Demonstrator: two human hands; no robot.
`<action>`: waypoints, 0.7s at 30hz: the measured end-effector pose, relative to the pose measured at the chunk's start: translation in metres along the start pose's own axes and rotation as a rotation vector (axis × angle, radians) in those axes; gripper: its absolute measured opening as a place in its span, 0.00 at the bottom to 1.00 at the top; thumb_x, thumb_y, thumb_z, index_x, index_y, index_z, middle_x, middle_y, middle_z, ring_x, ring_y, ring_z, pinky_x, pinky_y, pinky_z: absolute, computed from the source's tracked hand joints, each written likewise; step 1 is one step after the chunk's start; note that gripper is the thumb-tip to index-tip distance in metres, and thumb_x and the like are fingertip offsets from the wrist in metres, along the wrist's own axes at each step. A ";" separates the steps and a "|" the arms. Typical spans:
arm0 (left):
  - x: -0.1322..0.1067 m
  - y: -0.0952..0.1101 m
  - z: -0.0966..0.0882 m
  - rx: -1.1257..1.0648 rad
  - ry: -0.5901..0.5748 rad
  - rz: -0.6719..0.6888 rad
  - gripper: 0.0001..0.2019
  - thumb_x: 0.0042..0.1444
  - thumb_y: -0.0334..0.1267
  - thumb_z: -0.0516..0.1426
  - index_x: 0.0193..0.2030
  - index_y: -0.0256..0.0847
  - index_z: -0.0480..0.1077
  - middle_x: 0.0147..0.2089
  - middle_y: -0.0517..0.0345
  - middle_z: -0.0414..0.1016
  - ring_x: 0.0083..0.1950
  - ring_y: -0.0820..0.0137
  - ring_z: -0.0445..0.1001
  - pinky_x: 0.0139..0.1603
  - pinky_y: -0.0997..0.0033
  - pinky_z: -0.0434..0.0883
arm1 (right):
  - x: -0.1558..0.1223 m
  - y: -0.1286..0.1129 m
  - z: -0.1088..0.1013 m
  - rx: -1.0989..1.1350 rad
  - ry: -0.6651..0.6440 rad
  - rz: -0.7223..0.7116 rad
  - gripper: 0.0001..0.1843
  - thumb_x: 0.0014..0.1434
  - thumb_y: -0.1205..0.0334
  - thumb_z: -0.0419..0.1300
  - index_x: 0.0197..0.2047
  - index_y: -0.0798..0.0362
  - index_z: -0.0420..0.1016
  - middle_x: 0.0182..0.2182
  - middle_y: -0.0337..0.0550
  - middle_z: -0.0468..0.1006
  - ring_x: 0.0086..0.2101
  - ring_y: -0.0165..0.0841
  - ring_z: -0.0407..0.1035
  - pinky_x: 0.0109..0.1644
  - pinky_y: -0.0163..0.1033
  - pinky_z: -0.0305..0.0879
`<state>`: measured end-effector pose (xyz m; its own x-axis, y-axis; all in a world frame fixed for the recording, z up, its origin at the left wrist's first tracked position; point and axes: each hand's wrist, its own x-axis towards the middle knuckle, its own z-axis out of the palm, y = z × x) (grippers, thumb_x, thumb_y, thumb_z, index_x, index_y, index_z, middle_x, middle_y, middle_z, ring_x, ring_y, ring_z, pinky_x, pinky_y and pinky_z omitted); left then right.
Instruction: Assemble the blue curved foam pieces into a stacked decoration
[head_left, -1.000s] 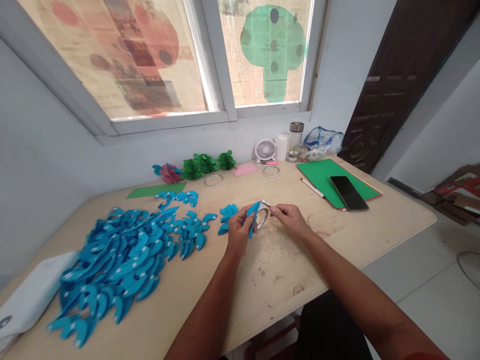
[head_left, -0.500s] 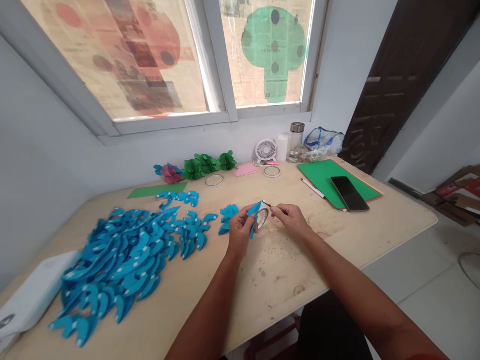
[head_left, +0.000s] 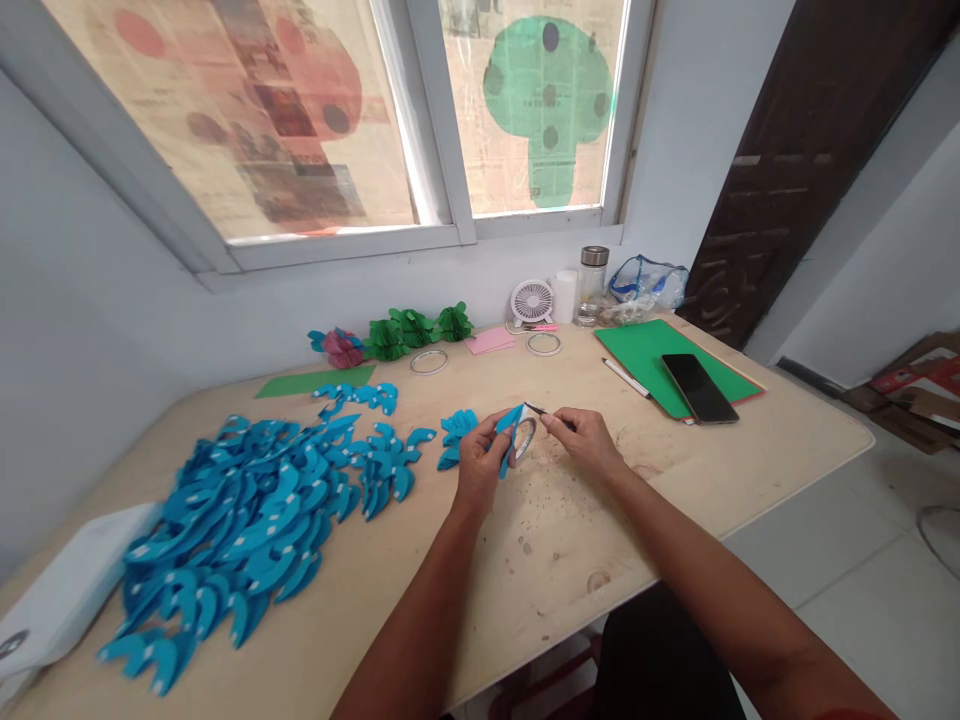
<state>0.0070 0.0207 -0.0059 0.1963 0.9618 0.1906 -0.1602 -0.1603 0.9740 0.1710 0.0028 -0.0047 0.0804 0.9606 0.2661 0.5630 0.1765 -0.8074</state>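
Note:
My left hand (head_left: pixel 480 462) is closed on a curved blue paper piece (head_left: pixel 507 424) and holds it above the wooden table (head_left: pixel 570 530). My right hand (head_left: pixel 583 440) pinches a thin dark tool (head_left: pixel 537 410) whose tip touches the top of that piece. A roll of tape (head_left: pixel 525 438) lies on the table between the two hands. A small stack of blue pieces (head_left: pixel 454 432) sits just left of my left hand. A large heap of similar blue pieces (head_left: pixel 247 510) covers the left part of the table.
A black phone (head_left: pixel 697 386) lies on a green sheet (head_left: pixel 645 352) at the right, with a pen (head_left: pixel 624 376) beside it. Green paper flowers (head_left: pixel 412 330), two tape rings, a small fan (head_left: pixel 531 300), a jar and a plastic bag line the back wall. A white box (head_left: pixel 60 590) sits far left.
Both hands have stayed over the tape roll with only tiny shifts; the tool tip remains against the blue piece.

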 end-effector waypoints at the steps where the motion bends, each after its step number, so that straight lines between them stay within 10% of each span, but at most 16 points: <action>1: 0.000 0.000 0.000 0.001 0.004 -0.001 0.20 0.48 0.44 0.57 0.45 0.34 0.72 0.14 0.67 0.62 0.15 0.79 0.56 0.18 0.77 0.54 | 0.000 -0.001 0.000 -0.023 0.009 -0.007 0.25 0.55 0.43 0.50 0.18 0.55 0.64 0.16 0.34 0.52 0.21 0.25 0.50 0.24 0.33 0.44; 11: -0.003 -0.003 -0.002 0.322 0.117 0.225 0.18 0.53 0.44 0.54 0.48 0.38 0.72 0.22 0.60 0.70 0.22 0.73 0.66 0.25 0.75 0.63 | 0.002 0.005 -0.006 -0.112 0.158 0.049 0.25 0.55 0.42 0.50 0.21 0.55 0.67 0.16 0.35 0.58 0.21 0.27 0.54 0.24 0.33 0.46; 17: -0.001 -0.013 0.005 0.603 -0.101 0.383 0.18 0.59 0.40 0.49 0.54 0.44 0.68 0.51 0.50 0.73 0.52 0.63 0.69 0.53 0.61 0.64 | 0.003 0.006 -0.010 -0.172 0.242 0.061 0.24 0.55 0.42 0.50 0.21 0.54 0.65 0.16 0.35 0.59 0.21 0.27 0.55 0.26 0.33 0.47; 21: 0.000 -0.021 0.006 0.490 -0.156 0.291 0.18 0.59 0.40 0.49 0.55 0.43 0.67 0.49 0.51 0.74 0.51 0.64 0.70 0.56 0.60 0.62 | 0.003 0.006 -0.010 -0.169 0.232 0.062 0.24 0.55 0.42 0.50 0.21 0.54 0.66 0.16 0.35 0.59 0.21 0.27 0.55 0.25 0.33 0.47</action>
<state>0.0163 0.0222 -0.0253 0.3572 0.8248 0.4384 0.2290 -0.5324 0.8150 0.1831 0.0043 -0.0037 0.2937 0.8902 0.3483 0.6784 0.0625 -0.7320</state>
